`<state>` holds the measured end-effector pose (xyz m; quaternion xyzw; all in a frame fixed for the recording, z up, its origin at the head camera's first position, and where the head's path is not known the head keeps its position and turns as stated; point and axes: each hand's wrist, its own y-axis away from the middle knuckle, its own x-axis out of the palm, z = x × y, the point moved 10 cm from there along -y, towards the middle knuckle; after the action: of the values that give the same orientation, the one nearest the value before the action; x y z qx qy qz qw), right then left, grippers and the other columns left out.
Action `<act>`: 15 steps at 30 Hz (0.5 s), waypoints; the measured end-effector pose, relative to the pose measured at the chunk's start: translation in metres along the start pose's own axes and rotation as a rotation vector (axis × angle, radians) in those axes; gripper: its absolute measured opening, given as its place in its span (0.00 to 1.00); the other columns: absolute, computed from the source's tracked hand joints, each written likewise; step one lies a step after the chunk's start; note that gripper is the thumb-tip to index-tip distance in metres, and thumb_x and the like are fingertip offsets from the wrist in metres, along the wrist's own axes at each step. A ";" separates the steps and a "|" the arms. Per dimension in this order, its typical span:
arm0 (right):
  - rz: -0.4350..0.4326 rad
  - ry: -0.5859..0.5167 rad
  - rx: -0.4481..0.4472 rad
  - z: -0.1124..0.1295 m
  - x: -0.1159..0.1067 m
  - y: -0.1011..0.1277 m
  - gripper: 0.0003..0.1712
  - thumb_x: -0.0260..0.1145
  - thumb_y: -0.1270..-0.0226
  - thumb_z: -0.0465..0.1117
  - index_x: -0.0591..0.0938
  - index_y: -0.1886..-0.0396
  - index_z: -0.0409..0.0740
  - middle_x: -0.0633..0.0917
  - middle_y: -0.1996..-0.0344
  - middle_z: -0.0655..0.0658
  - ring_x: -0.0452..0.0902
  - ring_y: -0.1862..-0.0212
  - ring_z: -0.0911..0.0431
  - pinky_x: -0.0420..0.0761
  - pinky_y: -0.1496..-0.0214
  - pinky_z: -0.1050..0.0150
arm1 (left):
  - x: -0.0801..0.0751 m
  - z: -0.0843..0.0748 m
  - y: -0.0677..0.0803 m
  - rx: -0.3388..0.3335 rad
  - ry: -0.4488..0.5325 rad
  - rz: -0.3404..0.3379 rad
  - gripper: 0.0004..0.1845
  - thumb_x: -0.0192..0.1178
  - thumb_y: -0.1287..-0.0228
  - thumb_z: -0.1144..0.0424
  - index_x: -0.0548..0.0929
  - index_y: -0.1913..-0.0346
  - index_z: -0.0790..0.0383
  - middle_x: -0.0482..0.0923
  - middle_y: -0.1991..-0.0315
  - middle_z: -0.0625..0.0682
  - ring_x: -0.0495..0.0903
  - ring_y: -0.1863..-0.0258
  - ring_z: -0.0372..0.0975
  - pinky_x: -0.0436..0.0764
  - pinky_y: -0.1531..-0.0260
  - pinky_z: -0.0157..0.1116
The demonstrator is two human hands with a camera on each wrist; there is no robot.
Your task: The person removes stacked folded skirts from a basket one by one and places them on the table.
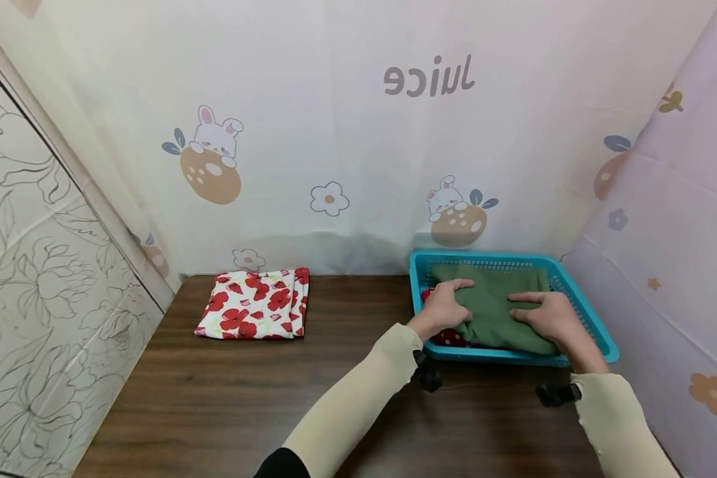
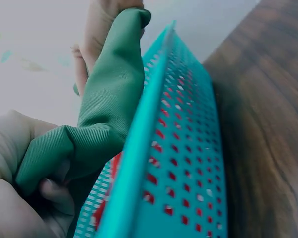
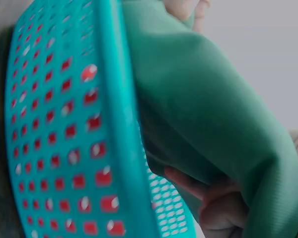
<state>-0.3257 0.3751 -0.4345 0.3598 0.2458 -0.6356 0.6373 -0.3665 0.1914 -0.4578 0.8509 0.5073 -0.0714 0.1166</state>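
A folded green cloth [image 1: 491, 300] lies over the top of a blue plastic basket [image 1: 585, 312] at the right of the table. My left hand [image 1: 445, 309] grips its left side, fabric bunched between thumb and fingers in the left wrist view. On the right side, my right hand [image 1: 553, 317] holds the cloth [image 3: 208, 94], with some fingers tucked beneath it in the right wrist view. Under the green cloth, red fabric with white dots [image 1: 450, 337] peeks out at the basket's front left; red also shows through the mesh wall [image 2: 184, 148].
A folded white cloth with red flowers [image 1: 253, 304] lies at the back left of the brown wooden table [image 1: 227, 398]. Behind the table hangs a printed curtain [image 1: 334, 133], and another printed sheet [image 1: 663, 279] hangs close beside the basket on the right.
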 end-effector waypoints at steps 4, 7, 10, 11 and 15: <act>-0.092 -0.049 -0.012 0.016 -0.008 0.010 0.30 0.64 0.24 0.48 0.76 0.29 0.37 0.62 0.27 0.18 0.74 0.43 0.29 0.80 0.65 0.60 | -0.015 -0.013 0.010 0.063 0.041 0.008 0.39 0.62 0.37 0.80 0.75 0.28 0.40 0.66 0.25 0.44 0.55 0.89 0.41 0.65 0.84 0.36; -0.146 -0.086 -0.034 0.028 -0.013 0.018 0.32 0.64 0.24 0.52 0.76 0.28 0.40 0.63 0.27 0.20 0.76 0.45 0.34 0.81 0.65 0.61 | -0.028 -0.019 0.016 0.126 0.085 0.014 0.40 0.61 0.37 0.81 0.75 0.28 0.41 0.65 0.24 0.45 0.55 0.88 0.41 0.65 0.82 0.36; -0.197 -0.134 -0.057 0.041 -0.016 0.026 0.33 0.65 0.25 0.55 0.77 0.28 0.43 0.68 0.29 0.22 0.81 0.55 0.43 0.81 0.67 0.62 | -0.040 -0.024 0.024 0.182 0.111 0.015 0.40 0.60 0.37 0.80 0.75 0.28 0.40 0.66 0.24 0.46 0.55 0.87 0.42 0.65 0.81 0.36; -0.211 -0.150 -0.061 0.044 -0.016 0.028 0.33 0.65 0.25 0.56 0.77 0.28 0.44 0.72 0.33 0.21 0.82 0.62 0.46 0.80 0.70 0.62 | -0.044 -0.025 0.026 0.197 0.117 0.017 0.40 0.60 0.37 0.80 0.75 0.28 0.39 0.66 0.24 0.46 0.55 0.87 0.42 0.65 0.80 0.36; -0.258 -0.226 -0.074 0.055 -0.014 0.037 0.33 0.66 0.26 0.57 0.77 0.28 0.47 0.82 0.46 0.23 0.67 0.87 0.52 0.74 0.79 0.59 | -0.056 -0.028 0.038 0.251 0.125 0.021 0.41 0.59 0.38 0.80 0.74 0.28 0.36 0.66 0.24 0.43 0.55 0.87 0.43 0.65 0.80 0.36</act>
<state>-0.2984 0.3392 -0.3838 0.2277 0.2401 -0.7390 0.5869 -0.3599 0.1338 -0.4125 0.8668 0.4917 -0.0798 -0.0217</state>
